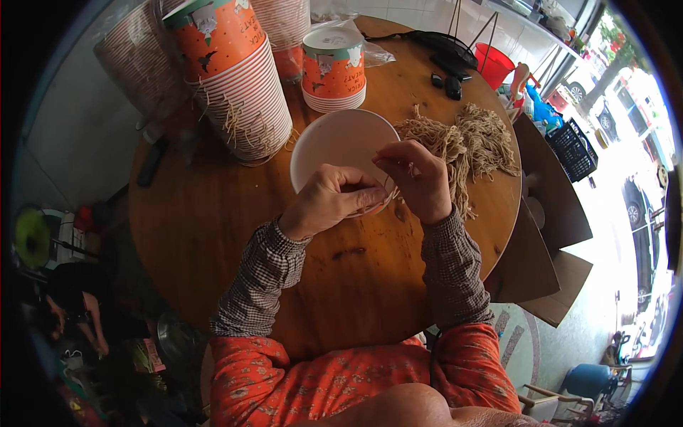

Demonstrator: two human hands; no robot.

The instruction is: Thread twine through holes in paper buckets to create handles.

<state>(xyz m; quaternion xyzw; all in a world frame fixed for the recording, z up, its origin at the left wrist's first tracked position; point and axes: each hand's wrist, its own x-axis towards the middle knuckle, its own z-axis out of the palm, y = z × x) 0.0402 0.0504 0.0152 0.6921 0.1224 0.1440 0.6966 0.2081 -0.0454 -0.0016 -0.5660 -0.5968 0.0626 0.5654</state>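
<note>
A white-lined paper bucket (pixel 333 146) lies tipped on the round wooden table, its wide mouth facing me. My left hand (pixel 331 198) grips its near rim, thumb and fingers pressed together. At the rim's right side my right hand (pixel 421 181) is closed in a pinch on a piece of thin beige string, partly hidden by the fingers. The string runs down toward my left fingertips at the rim. Bundles of beige string (pixel 491 142) lie just beyond my right hand. Left of the bucket leans a tall stack of orange paper buckets (pixel 235 85) with string loops hanging from its side.
A shorter stack of orange buckets (pixel 333 67) stands at the back, near other bagged stacks (pixel 139 64). Black keys (pixel 448 84) and a dark bag (pixel 420 44) lie at the far edge. An open cardboard box (pixel 533 249) stands right of the table. Another person (pixel 85 306) is at lower left.
</note>
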